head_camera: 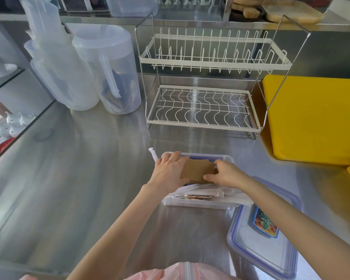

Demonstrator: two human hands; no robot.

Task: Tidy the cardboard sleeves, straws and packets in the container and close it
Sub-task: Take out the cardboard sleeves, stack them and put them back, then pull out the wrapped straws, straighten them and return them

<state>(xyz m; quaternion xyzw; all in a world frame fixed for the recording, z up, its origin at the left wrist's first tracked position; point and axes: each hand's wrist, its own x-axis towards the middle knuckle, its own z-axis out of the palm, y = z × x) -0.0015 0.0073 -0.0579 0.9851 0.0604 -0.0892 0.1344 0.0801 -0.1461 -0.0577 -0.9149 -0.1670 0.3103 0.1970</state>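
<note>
Pink clothing (182, 271) shows lowest; both hands, left hand (170, 172) and right hand (226, 174), pinch cardboard sleeves (197, 170) over the container (198, 205) on a steel worktop (89, 178), lid (265, 229) beside.

Counter (89, 178) is brushed stainless steel, pretty shiny. On it, the container (198, 205) is clear glossy plastic, sleeves (196, 170) inside are matt brown cardboard. Behind the container, a white coated wire rack (202, 110); right of that, matt yellow plastic board (315, 118).
</note>
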